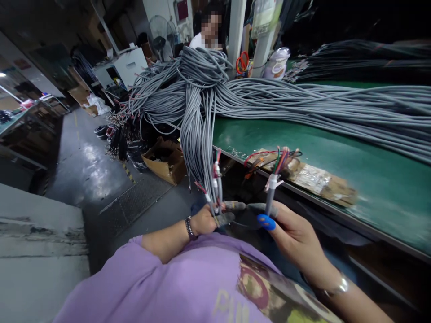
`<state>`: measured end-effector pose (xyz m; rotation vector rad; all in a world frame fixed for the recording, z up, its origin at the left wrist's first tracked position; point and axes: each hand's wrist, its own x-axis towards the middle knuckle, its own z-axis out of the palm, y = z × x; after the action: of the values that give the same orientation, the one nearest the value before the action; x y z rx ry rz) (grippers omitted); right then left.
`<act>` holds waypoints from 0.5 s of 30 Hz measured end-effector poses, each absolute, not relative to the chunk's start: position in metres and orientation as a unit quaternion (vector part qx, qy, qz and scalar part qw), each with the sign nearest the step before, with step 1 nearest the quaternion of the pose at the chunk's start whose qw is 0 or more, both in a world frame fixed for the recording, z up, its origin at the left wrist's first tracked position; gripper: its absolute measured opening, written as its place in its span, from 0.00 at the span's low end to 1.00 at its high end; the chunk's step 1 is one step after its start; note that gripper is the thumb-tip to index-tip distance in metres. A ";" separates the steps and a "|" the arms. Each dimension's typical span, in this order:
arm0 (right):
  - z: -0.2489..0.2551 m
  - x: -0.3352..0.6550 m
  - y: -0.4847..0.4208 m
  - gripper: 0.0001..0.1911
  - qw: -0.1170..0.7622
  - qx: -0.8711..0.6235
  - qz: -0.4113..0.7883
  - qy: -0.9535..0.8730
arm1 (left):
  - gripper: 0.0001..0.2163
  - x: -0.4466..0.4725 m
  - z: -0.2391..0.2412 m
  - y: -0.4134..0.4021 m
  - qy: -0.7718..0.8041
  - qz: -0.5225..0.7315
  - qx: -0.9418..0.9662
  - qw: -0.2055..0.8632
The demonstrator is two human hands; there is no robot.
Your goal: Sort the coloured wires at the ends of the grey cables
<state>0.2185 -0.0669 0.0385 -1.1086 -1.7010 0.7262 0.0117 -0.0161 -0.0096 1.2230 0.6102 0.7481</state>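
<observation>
My right hand (296, 233) pinches a grey cable end (270, 197) upright between a thumb in a blue finger cot (266, 222) and the index finger. Coloured wires (281, 161) fan out of its stripped top beside a wooden block. My left hand (204, 220) is closed around several grey cable ends (215, 193), with white and red bits near their stripped tips. Grey finger covers sit on some of its fingers, which nearly touch my right fingertips. Behind it, a thick bundle of grey cables (198, 130) hangs over the table edge.
Long grey cables (303, 101) lie across the green table (249, 134). A taped wooden board (340, 190) rests along its front edge. An open cardboard box (164, 166) stands on the floor to the left. Beyond the cable pile is a person (198, 41); a plastic jar (278, 63) stands nearby.
</observation>
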 end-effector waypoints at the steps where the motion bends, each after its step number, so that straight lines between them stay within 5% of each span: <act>1: 0.043 0.215 -0.064 0.13 0.467 -0.443 0.308 -0.700 | 0.23 0.020 -0.013 -0.015 0.255 0.311 0.543 0.737; 8: 0.054 0.204 -0.050 0.15 0.487 -0.487 0.338 -0.641 | 0.20 0.050 -0.022 -0.012 0.199 0.211 0.581 0.760; 15: 0.024 0.211 -0.062 0.10 0.581 -0.517 0.291 -0.557 | 0.18 0.067 -0.011 -0.019 0.302 0.362 0.577 0.667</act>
<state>0.2114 -0.0622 0.0238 -1.2085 -1.3019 0.6804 0.0675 -0.0191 -0.0114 1.3015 0.6825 0.8176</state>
